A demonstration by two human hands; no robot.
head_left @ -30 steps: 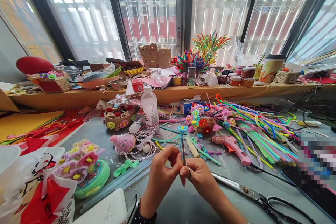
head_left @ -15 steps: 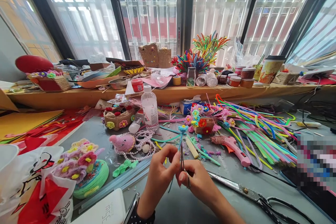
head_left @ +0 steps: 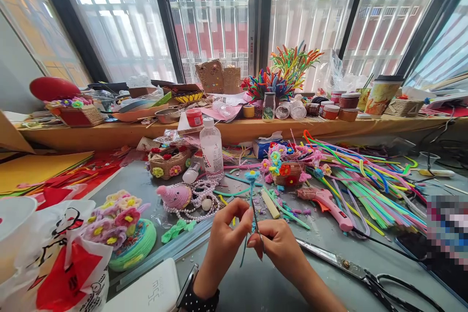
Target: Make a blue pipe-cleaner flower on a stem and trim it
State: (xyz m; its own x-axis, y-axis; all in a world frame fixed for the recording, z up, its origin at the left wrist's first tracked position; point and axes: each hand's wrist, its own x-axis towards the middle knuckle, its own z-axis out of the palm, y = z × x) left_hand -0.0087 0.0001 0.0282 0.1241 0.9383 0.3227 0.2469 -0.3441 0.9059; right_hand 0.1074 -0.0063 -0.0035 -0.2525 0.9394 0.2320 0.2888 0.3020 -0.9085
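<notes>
Left of the glue gun (head_left: 338, 214), we see the left hand (head_left: 230, 229) pinching the stem (head_left: 251, 194) of the blue flower (head_left: 252, 176), the right hand (head_left: 276, 240) gripping scissors (head_left: 257, 224). Trimming seems underway; the next cut calls for steadiness.

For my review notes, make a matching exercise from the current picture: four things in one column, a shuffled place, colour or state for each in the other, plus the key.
Things
1. blue flower
2. small scissors
3. glue gun
4. large scissors

Descriptions
A. held in the right hand
B. lying on the table, with black handles
C. stem pinched in the left hand
D. pink, with a dark cord

Pairs: 1-C, 2-A, 3-D, 4-B
</notes>
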